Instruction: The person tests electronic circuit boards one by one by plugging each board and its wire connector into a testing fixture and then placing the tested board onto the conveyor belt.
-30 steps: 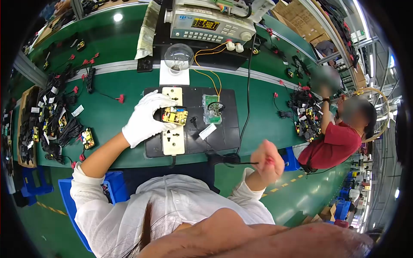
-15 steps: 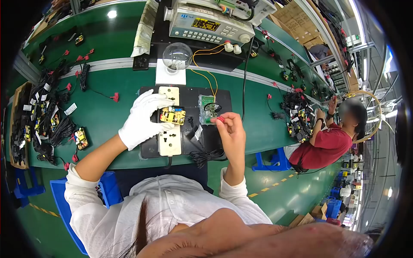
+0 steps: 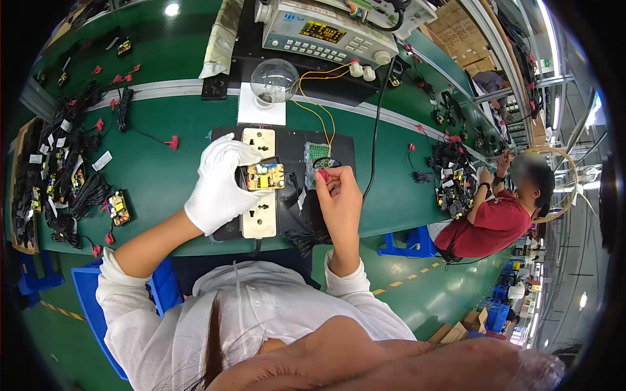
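My left hand (image 3: 218, 179), in a white glove, is closed on a small yellow circuit board (image 3: 265, 176) with its components facing up. It holds the board over the middle of a cream power socket strip (image 3: 259, 223). My bare right hand (image 3: 342, 199) pinches a red connector (image 3: 323, 174) against a green terminal board (image 3: 319, 151); whether it is plugged in is hidden by my fingers. Black cable (image 3: 305, 240) lies bundled below that hand. Strip and terminal board both rest on a black base plate (image 3: 339, 147).
Behind the plate stands a clear glass bulb (image 3: 274, 81), with a bench meter (image 3: 326, 32) beyond it. Yellow wires (image 3: 318, 116) run from the meter's side to the terminal board. Cabled circuit boards (image 3: 72, 173) pile up at left. A co-worker in red (image 3: 499, 221) sits at right.
My right hand has moved slightly left and up with the red connector, closer over the terminal board. My left hand still holds the circuit board on the strip. The meter's display reading looks different.
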The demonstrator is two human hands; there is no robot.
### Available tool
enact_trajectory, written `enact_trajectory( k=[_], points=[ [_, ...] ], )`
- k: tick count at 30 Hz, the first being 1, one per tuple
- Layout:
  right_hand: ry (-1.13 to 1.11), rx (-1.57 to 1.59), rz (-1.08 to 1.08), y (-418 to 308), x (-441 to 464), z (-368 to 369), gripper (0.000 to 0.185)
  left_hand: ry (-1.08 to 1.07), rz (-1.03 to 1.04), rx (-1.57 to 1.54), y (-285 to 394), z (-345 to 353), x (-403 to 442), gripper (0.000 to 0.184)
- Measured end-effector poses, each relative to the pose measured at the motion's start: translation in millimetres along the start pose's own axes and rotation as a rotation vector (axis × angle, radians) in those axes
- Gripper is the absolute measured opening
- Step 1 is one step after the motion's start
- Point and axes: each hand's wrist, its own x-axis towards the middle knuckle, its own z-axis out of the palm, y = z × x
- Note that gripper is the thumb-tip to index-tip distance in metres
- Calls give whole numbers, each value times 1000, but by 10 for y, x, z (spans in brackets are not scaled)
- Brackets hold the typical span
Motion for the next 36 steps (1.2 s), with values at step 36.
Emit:
enact_trajectory(
  k=[36],
  points=[
    [-13,33,51,0,16,3,15,-216,8,-130,-68,-131,108,58]
  ],
)
